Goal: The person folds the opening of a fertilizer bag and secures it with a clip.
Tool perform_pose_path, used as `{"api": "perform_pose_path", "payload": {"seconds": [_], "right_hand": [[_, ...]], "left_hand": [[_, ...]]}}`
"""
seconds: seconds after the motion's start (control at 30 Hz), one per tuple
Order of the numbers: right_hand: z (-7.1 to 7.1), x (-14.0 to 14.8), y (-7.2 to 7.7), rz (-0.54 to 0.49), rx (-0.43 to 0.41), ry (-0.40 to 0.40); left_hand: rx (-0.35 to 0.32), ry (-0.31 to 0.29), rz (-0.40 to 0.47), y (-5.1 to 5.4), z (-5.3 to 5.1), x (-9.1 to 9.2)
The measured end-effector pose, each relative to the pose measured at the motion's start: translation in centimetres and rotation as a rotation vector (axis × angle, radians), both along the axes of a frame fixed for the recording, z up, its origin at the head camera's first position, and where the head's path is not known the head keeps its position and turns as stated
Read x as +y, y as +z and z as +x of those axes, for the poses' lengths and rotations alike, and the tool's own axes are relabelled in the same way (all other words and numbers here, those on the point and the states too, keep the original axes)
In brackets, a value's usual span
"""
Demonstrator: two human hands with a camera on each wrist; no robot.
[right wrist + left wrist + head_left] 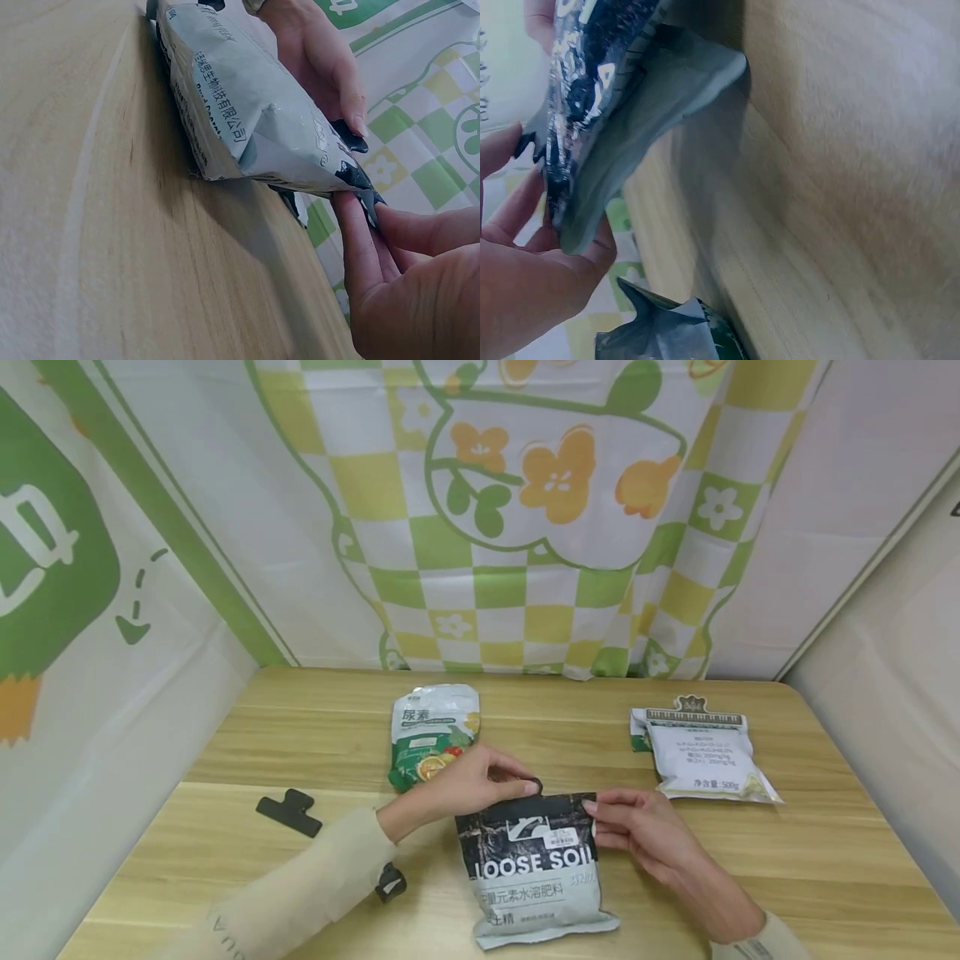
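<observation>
A black-and-grey bag (536,877) printed "LOOSE SOIL" stands tilted on the table in front of me. At its top edge my left hand (471,785) pinches a black bag clip (537,786), whose wide bar lies along the bag's top. In the right wrist view the handle of that clip (350,136) shows beside the left thumb. My right hand (648,827) pinches the bag's upper right corner between thumb and fingers. The left wrist view shows the bag (592,82) from its side, with the left hand (540,270) around its top end.
A green-and-white bag (431,735) lies behind the left hand. Farther right lies a white bag (708,764) with a piano-patterned clip (693,717) across its top. Two more black clips rest at left, one flat (291,811), another (391,883) beside the left sleeve.
</observation>
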State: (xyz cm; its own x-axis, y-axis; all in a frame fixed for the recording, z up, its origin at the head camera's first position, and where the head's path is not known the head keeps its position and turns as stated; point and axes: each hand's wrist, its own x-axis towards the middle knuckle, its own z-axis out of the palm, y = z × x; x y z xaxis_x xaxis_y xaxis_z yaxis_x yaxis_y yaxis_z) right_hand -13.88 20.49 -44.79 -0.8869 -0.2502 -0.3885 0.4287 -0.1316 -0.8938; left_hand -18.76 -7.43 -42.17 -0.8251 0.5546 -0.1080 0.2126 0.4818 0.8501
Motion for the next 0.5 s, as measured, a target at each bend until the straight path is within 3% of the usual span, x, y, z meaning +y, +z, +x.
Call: {"api": "perform_pose_path", "payload": {"seconds": [0.3,0.5], "right_hand": [[-0.2,-0.1,0.1,0.016,-0.007,0.0],[-0.1,0.0,0.0,0.009,-0.004,0.003]], "left_hand": [[0.092,0.104,0.054,0.8,2.1,-2.1],[0.136,0.234,0.074,0.7,4.0,-3.5]]}}
